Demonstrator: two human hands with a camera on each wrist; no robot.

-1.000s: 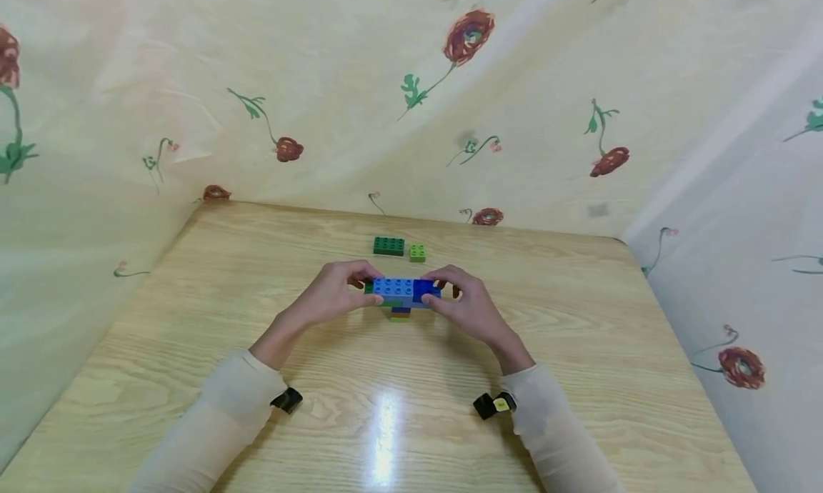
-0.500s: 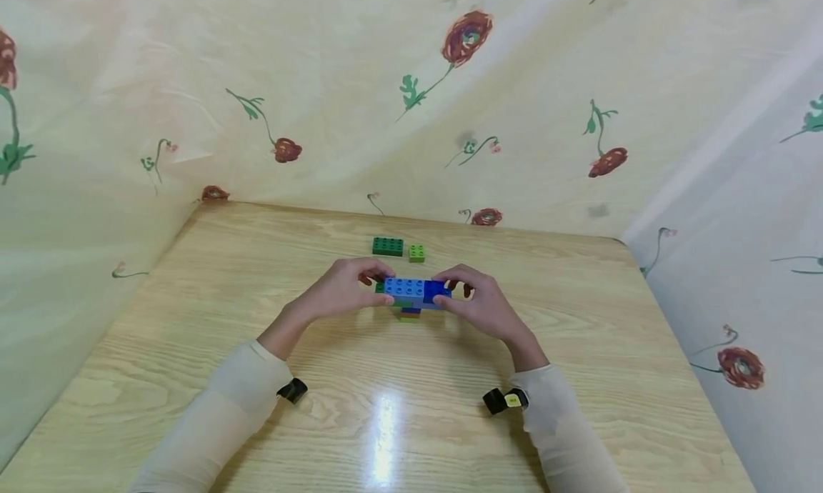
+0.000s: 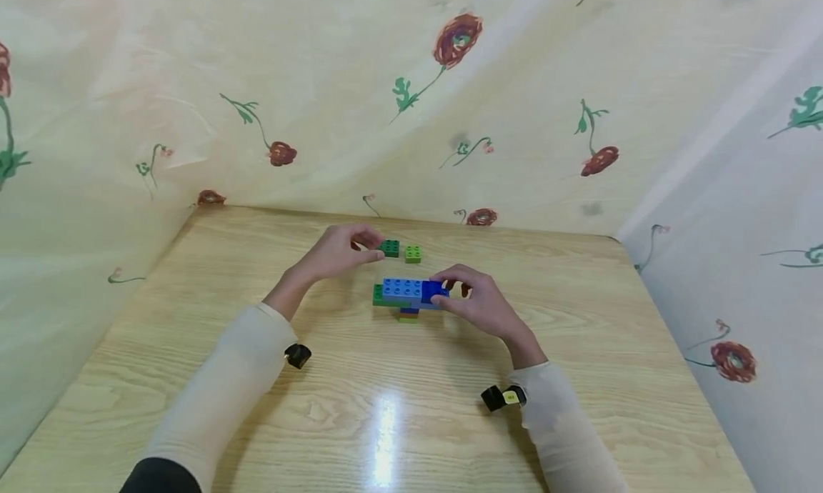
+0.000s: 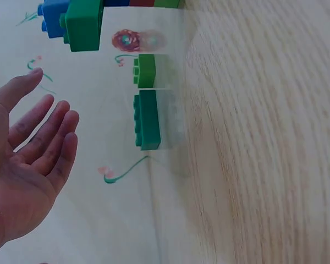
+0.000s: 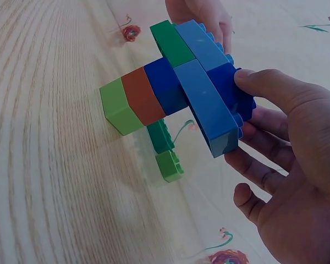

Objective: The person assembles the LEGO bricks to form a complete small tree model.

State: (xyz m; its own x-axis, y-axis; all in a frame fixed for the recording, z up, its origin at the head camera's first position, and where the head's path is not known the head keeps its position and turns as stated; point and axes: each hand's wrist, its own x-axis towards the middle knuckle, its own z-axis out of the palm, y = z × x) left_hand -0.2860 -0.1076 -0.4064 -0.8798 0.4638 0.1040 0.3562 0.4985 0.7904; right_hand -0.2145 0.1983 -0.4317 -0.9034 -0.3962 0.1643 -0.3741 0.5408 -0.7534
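Observation:
My right hand (image 3: pixel 479 304) pinches a dark blue toy brick (image 5: pixel 230 91) at the right end of a T-shaped brick build. In the right wrist view its stem stacks lime (image 5: pixel 118 107), orange (image 5: pixel 143 94) and dark blue bricks (image 5: pixel 166 87) upward from the table. Over the stem lie a green brick (image 5: pixel 173 44) and a light blue one (image 5: pixel 208 107) end to end. A second light blue brick (image 3: pixel 401 290) sits on top beside the pinched brick. My left hand (image 3: pixel 341 251) holds nothing; its relaxed fingers overlap the left end of a loose dark green brick (image 3: pixel 391 249) in the head view.
A small loose lime brick (image 3: pixel 413 254) lies just right of the dark green one, toward the back of the wooden table (image 3: pixel 334 407). A flower-printed sheet (image 3: pixel 321 107) hangs behind the table and along its sides. Each wrist wears a small black camera (image 3: pixel 298 356).
My left hand has let go of the build's left end and moved back to the loose dark green brick. The right hand keeps its pinch, after a slight shift of the build to the right.

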